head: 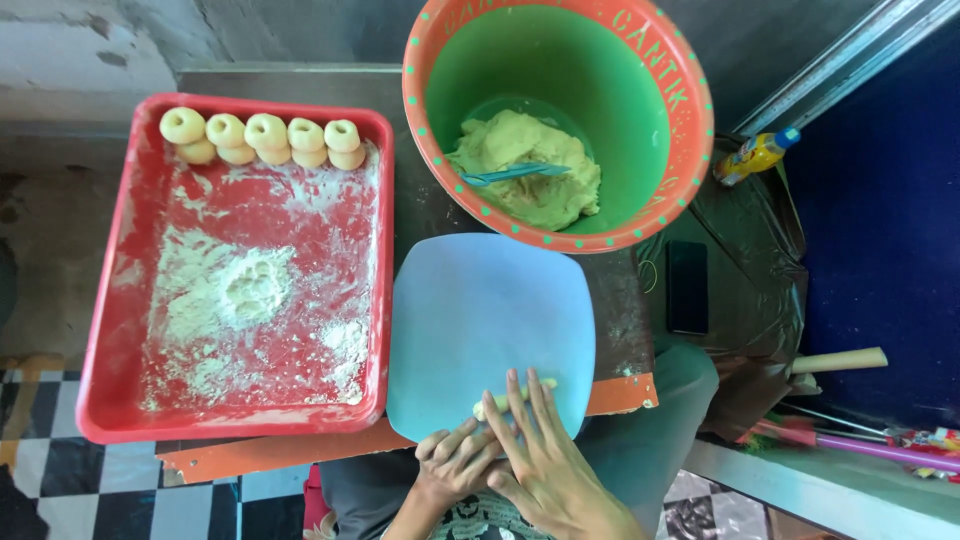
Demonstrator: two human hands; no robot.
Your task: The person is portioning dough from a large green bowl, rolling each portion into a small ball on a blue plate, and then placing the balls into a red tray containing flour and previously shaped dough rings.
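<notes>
On the pale blue board (480,310) lies a thin roll of dough (502,402), near the board's front edge. My right hand (545,455) lies flat over it with fingers stretched out, pressing the roll. My left hand (455,462) rests beside it at the board's near edge, fingers curled and touching the right hand. A red tray (120,400) dusted with flour stands to the left, with a row of ring-shaped dough pieces (262,138) along its far edge.
A large green basin with an orange rim (690,130) behind the board holds a lump of dough (525,165) and a blue spatula (512,173). A dark phone (687,286) lies to the right, a yellow bottle (757,154) beyond it, and a wooden rolling pin (838,361) lower right.
</notes>
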